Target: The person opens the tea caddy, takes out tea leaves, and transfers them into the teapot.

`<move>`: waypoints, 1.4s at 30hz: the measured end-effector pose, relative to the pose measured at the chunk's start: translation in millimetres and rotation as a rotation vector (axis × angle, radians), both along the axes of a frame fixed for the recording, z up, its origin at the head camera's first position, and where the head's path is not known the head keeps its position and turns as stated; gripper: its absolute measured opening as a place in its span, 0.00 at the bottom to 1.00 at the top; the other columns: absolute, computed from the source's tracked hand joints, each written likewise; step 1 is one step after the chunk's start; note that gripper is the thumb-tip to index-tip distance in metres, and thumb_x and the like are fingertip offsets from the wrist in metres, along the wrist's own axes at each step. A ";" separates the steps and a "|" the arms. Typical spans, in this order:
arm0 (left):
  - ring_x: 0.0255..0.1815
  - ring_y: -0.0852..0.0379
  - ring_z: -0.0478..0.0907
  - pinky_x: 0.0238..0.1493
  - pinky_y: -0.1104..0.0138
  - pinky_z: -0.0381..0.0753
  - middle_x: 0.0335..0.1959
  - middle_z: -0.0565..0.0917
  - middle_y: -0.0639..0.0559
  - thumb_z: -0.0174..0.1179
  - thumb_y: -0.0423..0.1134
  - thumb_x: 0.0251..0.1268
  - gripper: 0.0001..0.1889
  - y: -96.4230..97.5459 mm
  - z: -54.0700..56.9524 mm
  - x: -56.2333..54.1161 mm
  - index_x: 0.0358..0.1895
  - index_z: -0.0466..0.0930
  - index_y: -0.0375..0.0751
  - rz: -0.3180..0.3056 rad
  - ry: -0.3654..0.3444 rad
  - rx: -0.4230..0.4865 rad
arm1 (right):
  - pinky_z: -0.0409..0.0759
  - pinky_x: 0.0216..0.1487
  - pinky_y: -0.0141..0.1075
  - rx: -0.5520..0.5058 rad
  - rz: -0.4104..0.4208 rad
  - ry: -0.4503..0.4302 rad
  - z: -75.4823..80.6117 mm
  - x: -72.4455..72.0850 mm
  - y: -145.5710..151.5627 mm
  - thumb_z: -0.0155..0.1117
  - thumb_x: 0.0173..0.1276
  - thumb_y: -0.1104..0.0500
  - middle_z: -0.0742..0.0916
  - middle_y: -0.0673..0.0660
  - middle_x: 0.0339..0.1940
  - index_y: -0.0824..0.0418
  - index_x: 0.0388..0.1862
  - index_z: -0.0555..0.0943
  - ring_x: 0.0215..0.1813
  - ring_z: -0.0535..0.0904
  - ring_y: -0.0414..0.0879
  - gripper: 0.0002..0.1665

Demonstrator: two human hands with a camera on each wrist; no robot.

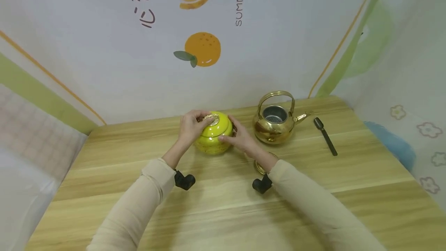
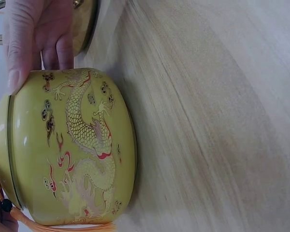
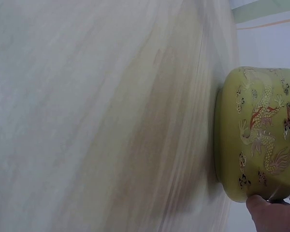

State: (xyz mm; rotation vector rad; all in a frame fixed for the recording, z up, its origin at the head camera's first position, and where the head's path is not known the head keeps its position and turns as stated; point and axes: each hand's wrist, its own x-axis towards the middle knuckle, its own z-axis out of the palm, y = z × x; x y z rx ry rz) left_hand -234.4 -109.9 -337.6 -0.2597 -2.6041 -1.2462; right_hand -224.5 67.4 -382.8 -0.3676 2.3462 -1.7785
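Note:
A yellow lidded jar (image 1: 213,146) with a golden dragon pattern stands upright on the table. My left hand (image 1: 191,128) pinches the top of its lid (image 1: 223,125) at the gold knob. My right hand (image 1: 242,139) grips the jar's right side, thumb in front and fingers around the back. In the left wrist view, the lid sits on the jar (image 2: 87,145), with an orange tassel (image 2: 67,227) and a dark bead (image 2: 7,205) hanging beside it. The right wrist view has the dragon side of the jar (image 3: 263,130) with my right thumb (image 3: 256,203) against it.
To the right stands a gold teapot (image 1: 273,131) without its lid, a metal strainer (image 1: 275,115) in its mouth. A round gold lid (image 1: 258,168) lies partly under my right wrist. Farther right is a dark scoop (image 1: 325,136). A printed curtain (image 1: 146,73) hangs behind the table.

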 end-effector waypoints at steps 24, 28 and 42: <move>0.34 0.51 0.78 0.33 0.73 0.74 0.38 0.85 0.39 0.66 0.35 0.57 0.11 2.9 -3.7 0.9 0.40 0.84 0.31 -0.002 0.047 0.062 | 0.56 0.72 0.45 -0.013 0.008 0.016 -0.6 -1.0 0.8 0.68 0.60 0.60 0.54 0.62 0.76 0.63 0.75 0.47 0.75 0.52 0.58 0.53; 0.34 0.51 0.79 0.33 0.73 0.74 0.38 0.85 0.39 0.66 0.35 0.57 0.11 2.4 -4.2 0.6 0.40 0.84 0.30 -0.006 0.060 0.067 | 0.55 0.72 0.46 -0.018 0.020 0.003 7.4 3.3 1.6 0.68 0.61 0.61 0.53 0.63 0.76 0.65 0.75 0.46 0.75 0.51 0.59 0.53; 0.35 0.51 0.77 0.33 0.76 0.73 0.40 0.85 0.38 0.65 0.34 0.58 0.11 1.5 -7.3 0.5 0.41 0.84 0.29 -0.021 0.070 0.102 | 0.57 0.72 0.44 -0.016 0.013 0.023 -2.3 -3.2 1.2 0.69 0.60 0.61 0.55 0.62 0.76 0.64 0.75 0.47 0.75 0.53 0.56 0.53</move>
